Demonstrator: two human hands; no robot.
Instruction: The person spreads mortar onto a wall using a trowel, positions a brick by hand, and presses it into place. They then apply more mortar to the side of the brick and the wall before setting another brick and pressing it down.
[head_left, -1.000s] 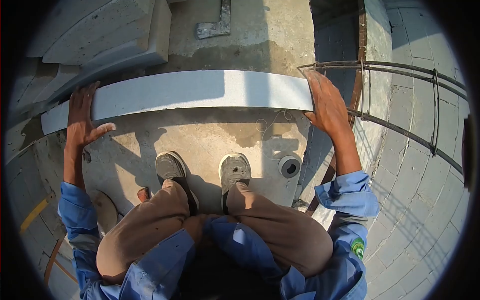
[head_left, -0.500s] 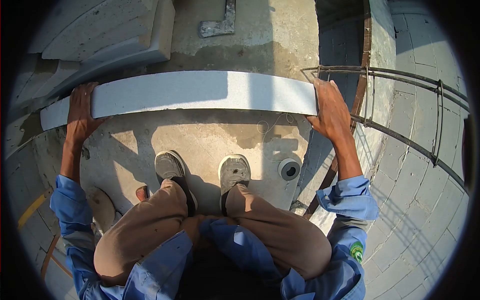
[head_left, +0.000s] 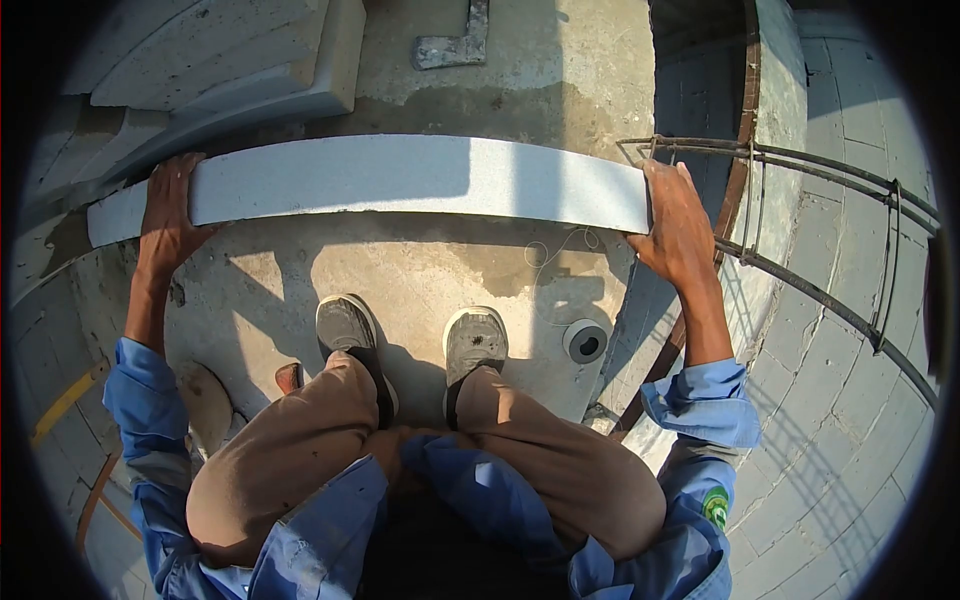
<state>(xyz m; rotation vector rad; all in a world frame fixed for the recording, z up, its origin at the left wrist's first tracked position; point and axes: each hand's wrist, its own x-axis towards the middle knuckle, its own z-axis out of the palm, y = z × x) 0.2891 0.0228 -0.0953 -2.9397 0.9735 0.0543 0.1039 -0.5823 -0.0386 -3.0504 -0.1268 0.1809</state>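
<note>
A long pale aerated concrete block (head_left: 400, 180) lies crosswise in front of my feet, bowed in the wide view. My left hand (head_left: 172, 212) wraps over it near its left end, thumb on the near side. At the right end, my right hand (head_left: 680, 215) grips with fingers over the far edge and thumb on the near edge. Undersides of both grips are hidden. Sun falls on part of the block's top; the rest is in shadow.
A hammer-like metal tool (head_left: 455, 50) lies beyond the block. Stacked blocks (head_left: 210, 55) stand at the far left. A string spool (head_left: 585, 341) sits by my right shoe, its loose string curling near the block. A rebar cage (head_left: 825, 298) juts out at right, beside a gap in the floor.
The view has shifted slightly, so the whole scene sits a little further right. Both hands keep their hold on the block, which shows no clear movement over the floor.
</note>
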